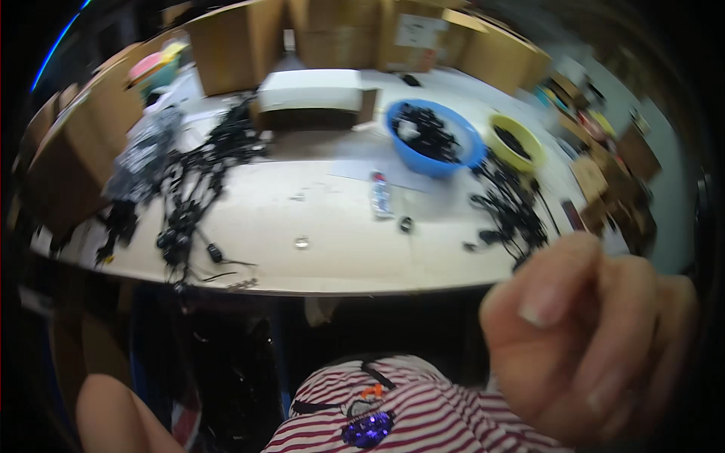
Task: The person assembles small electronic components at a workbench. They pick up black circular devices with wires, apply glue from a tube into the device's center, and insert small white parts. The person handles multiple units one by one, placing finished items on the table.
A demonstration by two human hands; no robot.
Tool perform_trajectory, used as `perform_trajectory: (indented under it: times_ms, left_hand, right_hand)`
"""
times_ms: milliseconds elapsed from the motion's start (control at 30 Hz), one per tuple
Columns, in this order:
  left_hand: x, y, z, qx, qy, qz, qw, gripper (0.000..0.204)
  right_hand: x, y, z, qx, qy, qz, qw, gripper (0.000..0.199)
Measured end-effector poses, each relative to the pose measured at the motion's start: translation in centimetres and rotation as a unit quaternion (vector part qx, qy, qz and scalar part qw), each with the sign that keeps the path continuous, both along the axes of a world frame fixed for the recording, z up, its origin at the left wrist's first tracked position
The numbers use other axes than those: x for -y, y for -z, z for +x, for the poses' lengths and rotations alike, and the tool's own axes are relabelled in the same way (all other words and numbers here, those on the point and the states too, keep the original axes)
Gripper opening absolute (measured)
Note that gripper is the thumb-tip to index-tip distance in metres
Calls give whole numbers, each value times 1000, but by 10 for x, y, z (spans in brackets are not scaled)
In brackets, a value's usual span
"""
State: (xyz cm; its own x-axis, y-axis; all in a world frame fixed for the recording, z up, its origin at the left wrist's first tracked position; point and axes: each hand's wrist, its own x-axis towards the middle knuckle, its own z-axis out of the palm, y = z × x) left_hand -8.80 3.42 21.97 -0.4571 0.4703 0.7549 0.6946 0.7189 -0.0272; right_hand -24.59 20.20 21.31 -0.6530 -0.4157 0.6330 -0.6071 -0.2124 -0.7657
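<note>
My right hand (pixel 589 340) is raised close in front of the view at the lower right, above the table's near edge. Its fingers are curled in and the thumb lies against them; no object shows in it. Bare skin of what looks like my left arm (pixel 121 415) enters at the lower left, and the left hand is out of sight. Beyond the right hand lies a bundle of black cables (pixel 513 208). A blue-and-white tube (pixel 381 196) and a small black round piece (pixel 406 223) lie mid-table, both untouched.
A blue basin (pixel 476 155) and a yellow bowl (pixel 536 155) hold black parts. More black cables (pixel 181 219) are heaped at left beside a clear plastic bag (pixel 143 162). A white box (pixel 310 90) stands at the back, with several cardboard boxes (pixel 226 49) round the table's rim.
</note>
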Motion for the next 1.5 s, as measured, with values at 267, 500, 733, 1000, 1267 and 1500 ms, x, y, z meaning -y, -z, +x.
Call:
perform_trajectory:
  times_ms: [267, 500, 733, 1000, 1267, 1500]
  left_hand:
    - [-10, 74, -81, 40, -64, 57, 996, 53]
    - [-10, 117, -109, 42, -107, 106, 988, 50]
    - [-13, 143, -112, -93, -158, 127, 975, 47]
    - [7, 195, -69, -281, -337, 172, 882, 44]
    - [23, 267, -2, -31, -406, 382, 829, 37]
    - [60, 239, 76, -34, -575, 281, 767, 33]
  right_hand:
    - [52, 53, -41, -235, -312, -271, 880, 26]
    - [6, 183, -64, -23, -211, 43, 976, 20]
    - [-87, 185, -83, 34, 3, 109, 993, 37]
    - [-156, 84, -128, -139, 215, -300, 919, 58]
    - [-6, 203, -109, -260, 72, 98, 958, 31]
    - [74, 223, -96, -162, -17, 80, 983, 34]
